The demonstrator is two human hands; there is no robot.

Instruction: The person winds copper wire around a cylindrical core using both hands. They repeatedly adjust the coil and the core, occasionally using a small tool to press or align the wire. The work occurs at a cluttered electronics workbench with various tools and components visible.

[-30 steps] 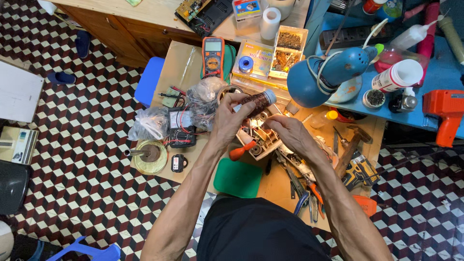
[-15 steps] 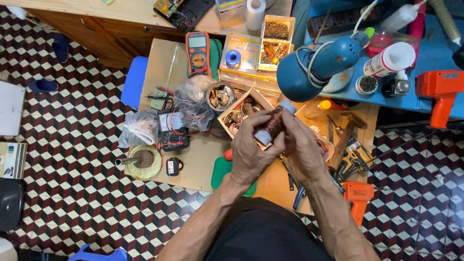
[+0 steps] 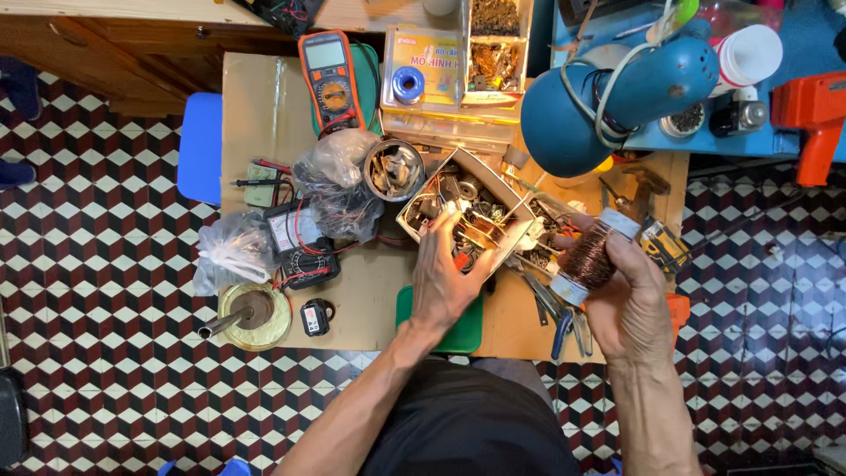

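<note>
Copper-brown wire spool (image 3: pixel 589 256), blue lamp (image 3: pixel 608 101), red-white-black checkered floor (image 3: pixel 97 264)

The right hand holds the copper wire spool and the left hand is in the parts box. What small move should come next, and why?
Probably close the left hand fingers on one piece in the parts box: they already rest among the parts there, while the right hand holds the spool beside the box.
</note>
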